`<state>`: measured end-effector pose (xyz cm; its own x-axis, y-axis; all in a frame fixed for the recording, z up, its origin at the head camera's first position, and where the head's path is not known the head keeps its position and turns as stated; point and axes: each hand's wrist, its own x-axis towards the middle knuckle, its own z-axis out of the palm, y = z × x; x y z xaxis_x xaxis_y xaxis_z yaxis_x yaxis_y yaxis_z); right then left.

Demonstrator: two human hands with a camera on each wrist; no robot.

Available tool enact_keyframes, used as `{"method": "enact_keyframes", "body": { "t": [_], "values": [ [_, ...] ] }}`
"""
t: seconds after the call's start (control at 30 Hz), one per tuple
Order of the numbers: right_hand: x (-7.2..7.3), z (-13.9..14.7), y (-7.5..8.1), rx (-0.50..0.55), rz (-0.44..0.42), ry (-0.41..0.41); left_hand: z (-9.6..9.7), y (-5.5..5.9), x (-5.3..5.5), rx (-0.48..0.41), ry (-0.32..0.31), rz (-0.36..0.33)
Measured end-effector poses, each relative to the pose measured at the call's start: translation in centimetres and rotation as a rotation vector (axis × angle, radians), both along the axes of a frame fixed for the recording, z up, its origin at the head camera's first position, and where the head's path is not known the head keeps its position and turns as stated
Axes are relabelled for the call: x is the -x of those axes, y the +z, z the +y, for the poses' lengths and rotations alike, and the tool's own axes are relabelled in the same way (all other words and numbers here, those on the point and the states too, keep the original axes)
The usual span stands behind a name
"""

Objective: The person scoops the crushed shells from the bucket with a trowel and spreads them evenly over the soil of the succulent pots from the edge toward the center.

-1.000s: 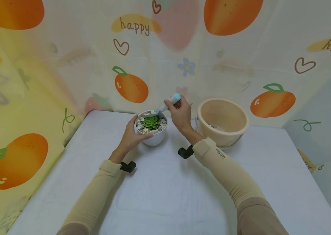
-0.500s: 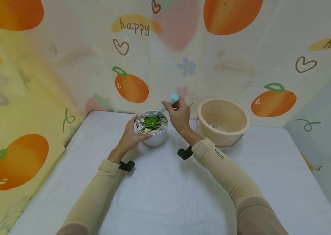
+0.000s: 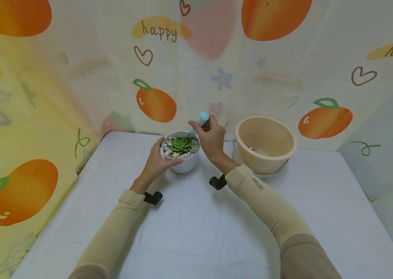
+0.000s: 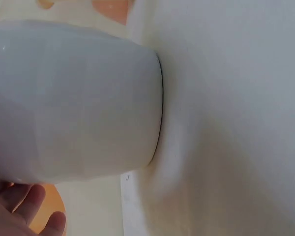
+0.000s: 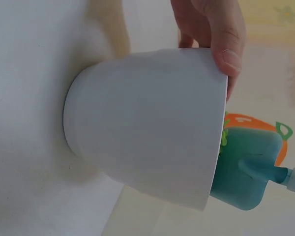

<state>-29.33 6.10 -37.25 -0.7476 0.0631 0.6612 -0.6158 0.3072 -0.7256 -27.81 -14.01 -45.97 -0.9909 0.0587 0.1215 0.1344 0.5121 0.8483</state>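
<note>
A white flowerpot (image 3: 184,166) stands on the table, holding a green succulent (image 3: 180,145) ringed by small pale pebbles (image 3: 174,154). My left hand (image 3: 155,159) grips the pot's left side, its thumb along the near side just below the rim. In the right wrist view, the left thumb (image 5: 229,54) hooks over the rim. My right hand (image 3: 212,140) pinches the light-blue handle of a small hand trowel (image 3: 203,117). The trowel's teal blade (image 5: 248,162) reaches in past the pot's rim, behind the succulent; its tip is hidden by the pot wall.
To the right of the pot stands a beige bucket (image 3: 266,164) with a few pebbles (image 3: 253,149) at its bottom. A white cloth (image 3: 189,232) covers the table. Behind it hangs a curtain (image 3: 200,77) printed with oranges.
My right hand has shifted slightly left, and the trowel handle has swung left to stand steeper, its blade moving toward the pot's far rim. The left hand keeps its grip on the pot.
</note>
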Motion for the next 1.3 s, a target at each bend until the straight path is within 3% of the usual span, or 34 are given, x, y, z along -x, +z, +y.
{"method": "enact_keyframes", "body": {
  "t": [0.17, 0.43, 0.63, 0.83, 1.3],
  "values": [
    [0.1, 0.0, 0.0, -0.016, 0.009, -0.024, -0.2, 0.2, -0.1, 0.019, -0.002, -0.008],
    [0.1, 0.0, 0.1, -0.003, -0.009, -0.048, -0.8, 0.5, 0.3, 0.011, -0.056, -0.06],
    [0.0, 0.6, 1.1, 0.098, 0.01, -0.08, -0.6, 0.1, 0.5, -0.01, -0.045, -0.042],
    [0.3, 1.1, 1.7, 0.17, 0.008, -0.069, -0.1, 0.0, 0.4, -0.031, -0.02, -0.009],
    [0.1, -0.3, 0.8, 0.132, -0.04, -0.021, 0.1, -0.4, 0.0, -0.033, -0.012, -0.011]
  ]
}}
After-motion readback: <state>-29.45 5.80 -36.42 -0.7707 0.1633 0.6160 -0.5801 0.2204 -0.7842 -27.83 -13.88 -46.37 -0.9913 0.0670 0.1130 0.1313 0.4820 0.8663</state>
